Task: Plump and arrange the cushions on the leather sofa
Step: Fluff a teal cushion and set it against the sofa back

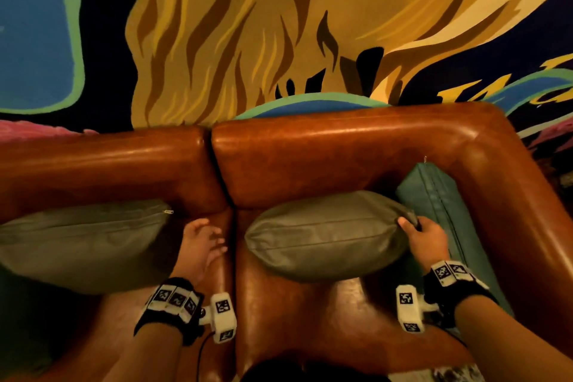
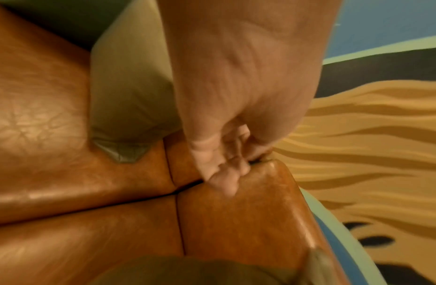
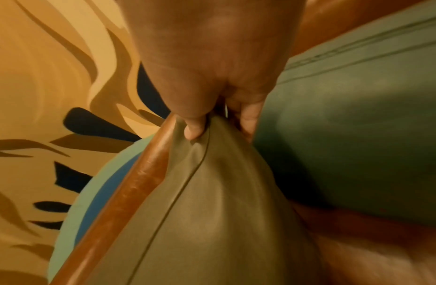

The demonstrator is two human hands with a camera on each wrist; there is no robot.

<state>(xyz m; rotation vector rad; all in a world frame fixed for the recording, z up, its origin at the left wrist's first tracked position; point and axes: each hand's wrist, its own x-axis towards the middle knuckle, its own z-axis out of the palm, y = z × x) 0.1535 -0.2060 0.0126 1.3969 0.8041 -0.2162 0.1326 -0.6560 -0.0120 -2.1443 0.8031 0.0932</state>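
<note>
An olive-green leather cushion (image 1: pixel 325 234) (image 3: pixel 212 221) leans against the back of the brown leather sofa (image 1: pixel 310 158). My right hand (image 1: pixel 417 234) (image 3: pixel 202 125) grips its right corner, thumb on the front face. A teal cushion (image 1: pixel 440 205) (image 3: pixel 358 144) stands on edge in the sofa's right corner, just beside that hand. Another olive cushion (image 1: pixel 83 242) (image 2: pixel 129 81) lies on the left seat. My left hand (image 1: pixel 206 240) (image 2: pixel 226 173) hovers over the seam between the two seats, fingers loosely bent, holding nothing.
The sofa's right arm (image 1: pixel 511 195) wraps round the teal cushion. Behind the backrest a wall (image 1: pixel 279 25) carries a painted mural in tan, blue and black. Bare seat leather (image 1: pixel 310 319) shows in front of the held cushion.
</note>
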